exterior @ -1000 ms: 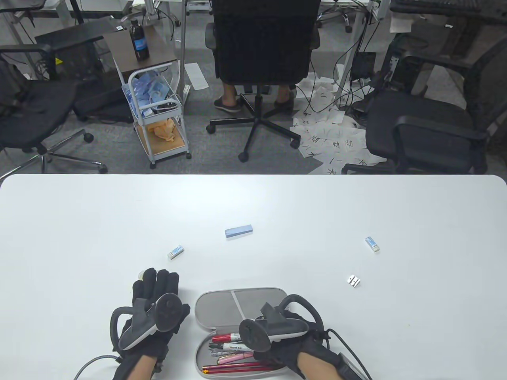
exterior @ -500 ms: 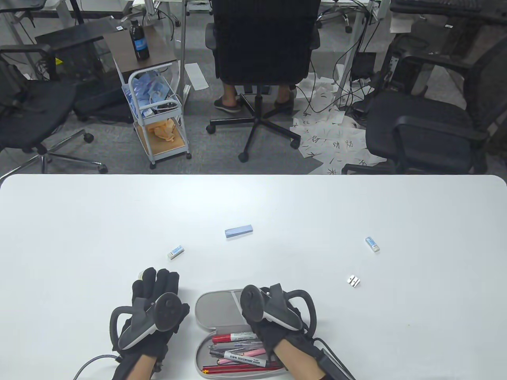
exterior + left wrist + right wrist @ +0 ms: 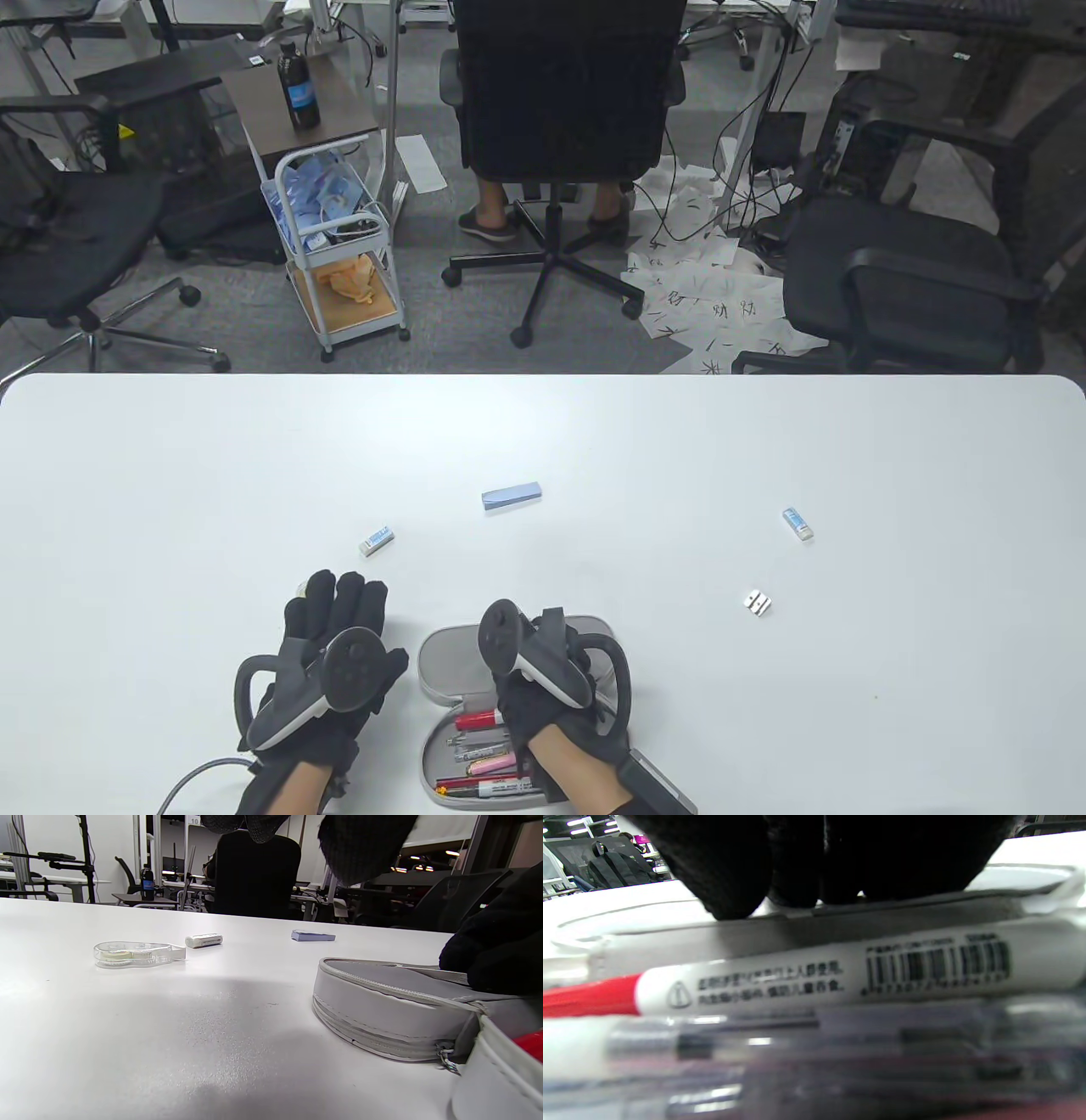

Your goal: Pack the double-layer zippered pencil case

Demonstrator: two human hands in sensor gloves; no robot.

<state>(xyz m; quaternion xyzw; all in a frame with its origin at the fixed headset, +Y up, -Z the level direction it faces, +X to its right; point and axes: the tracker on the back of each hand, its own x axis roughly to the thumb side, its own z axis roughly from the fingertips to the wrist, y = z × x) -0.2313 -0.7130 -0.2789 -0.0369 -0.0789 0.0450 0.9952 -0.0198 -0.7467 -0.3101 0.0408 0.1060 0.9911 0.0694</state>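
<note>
The left hand [image 3: 327, 645] lies on the white table [image 3: 170, 475], fingers loosely spread and holding nothing, just left of the pencil case; ahead of its fingertips sits a clear plastic correction-tape dispenser [image 3: 135, 954], and beyond that a small white eraser [image 3: 376, 540]; further out lies a flat blue pad [image 3: 512, 496]. The pencil case [image 3: 454, 658] lies open at the near edge of the table, an oval clamshell in pale grey leatherette with a stitched rim and a zip running round it; its lower half holds a red-capped marker [image 3: 806, 978], a clear-barrelled pen and other pens packed side by side. The right hand [image 3: 543, 679] rests over the hinge, fingers pressed together on the inner flap [image 3: 797, 929]; whether it pinches the flap I cannot tell. The case looks light and semi-stiff, its skin smooth and likely slippery; the rim or the zip pull seems the surest hold. To the right lie a metal sharpener [image 3: 758, 603] and a second eraser [image 3: 797, 523].
</note>
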